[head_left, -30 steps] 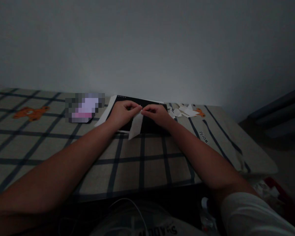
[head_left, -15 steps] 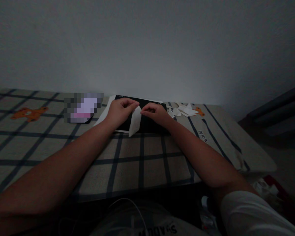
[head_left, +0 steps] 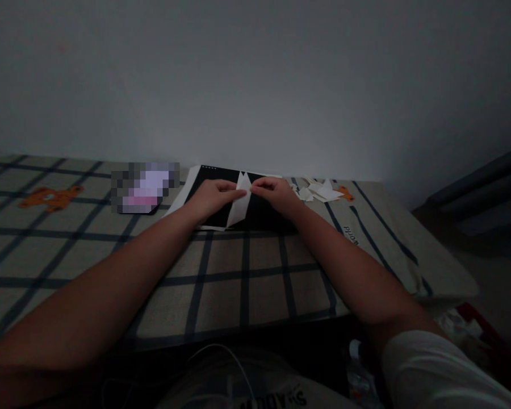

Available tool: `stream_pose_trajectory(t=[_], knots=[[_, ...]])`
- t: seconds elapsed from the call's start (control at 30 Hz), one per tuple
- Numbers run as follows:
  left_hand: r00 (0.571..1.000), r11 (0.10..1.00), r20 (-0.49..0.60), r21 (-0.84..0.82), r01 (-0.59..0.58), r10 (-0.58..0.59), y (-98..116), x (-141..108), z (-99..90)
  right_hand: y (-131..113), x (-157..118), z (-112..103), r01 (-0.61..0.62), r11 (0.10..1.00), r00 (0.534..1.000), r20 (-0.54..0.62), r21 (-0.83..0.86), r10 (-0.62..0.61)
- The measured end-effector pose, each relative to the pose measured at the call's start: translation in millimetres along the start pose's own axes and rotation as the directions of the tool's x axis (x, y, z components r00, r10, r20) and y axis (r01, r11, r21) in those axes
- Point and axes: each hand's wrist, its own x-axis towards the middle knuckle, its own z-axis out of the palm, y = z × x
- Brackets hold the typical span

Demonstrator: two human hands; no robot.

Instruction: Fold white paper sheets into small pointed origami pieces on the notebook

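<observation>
A narrow folded white paper [head_left: 239, 209], with two pointed tips at its top, stands out over a black sheet [head_left: 262, 218]. My left hand [head_left: 215, 197] pinches its left side between thumb and fingers. On the opposite edge, the thumb and fingertips of my right hand [head_left: 275, 194] are closed on the paper too. White sheets [head_left: 182, 196] show from under the black one. Several small white paper pieces [head_left: 323, 191] lie just right of my right hand.
A phone [head_left: 147, 187], partly blurred out, lies at the left on the checked tablecloth [head_left: 221, 284]. The wall [head_left: 247, 85] rises behind the table. Below the front edge, a thin white cable [head_left: 234, 357] and a clear bottle [head_left: 357, 369] show; a red container [head_left: 472, 318] stands at lower right.
The paper's upper part now shows two points between my hands. My left hand has moved slightly down and right along it; my right hand has shifted slightly right.
</observation>
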Motion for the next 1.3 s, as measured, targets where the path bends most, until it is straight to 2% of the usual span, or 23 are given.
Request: stream_pose_trajectory(t=[0.23,0.37,0.67,0.77,0.9,1.0,1.13,1.3], knots=[[0.997,0.999,-0.071,-0.03,-0.025,0.022,-2.6,-0.3,1.6,5.1,0.4,5.4,-0.103,0.99,0.994,-0.031,0.101,0.107],[0.997,0.999,-0.075,-0.033,-0.026,0.024,-4.7,-0.5,2.7,8.6,0.5,5.6,-0.168,0.976,0.986,0.039,0.142,0.164],[1.0,0.997,0.008,-0.083,0.002,-0.002,-3.0,-0.5,3.2,1.3,-2.9,2.1,-0.083,0.995,0.995,0.058,-0.057,0.086],[0.999,0.995,-0.031,-0.093,-0.021,0.019,-2.3,-1.0,3.0,-2.7,-3.9,4.3,-0.077,0.996,0.995,0.056,-0.038,0.079],[0.99,0.997,-0.135,-0.05,-0.053,0.046,-0.9,-2.4,3.4,-4.9,-4.5,7.1,-0.133,0.99,0.987,0.091,0.042,0.129],[0.986,0.998,-0.157,-0.016,-0.06,0.057,0.0,-3.0,4.6,-4.4,-4.5,7.5,-0.159,0.987,0.981,0.118,0.03,0.154],[0.991,0.994,-0.124,-0.091,-0.057,0.046,-0.8,-1.3,5.7,-2.9,-3.8,5.9,-0.123,0.992,0.987,0.1,0.004,0.122],[0.999,0.991,0.017,-0.13,0.029,-0.027,-1.6,0.5,2.9,-0.6,-2.0,2.4,-0.111,0.994,0.994,0.017,-0.006,0.111]])
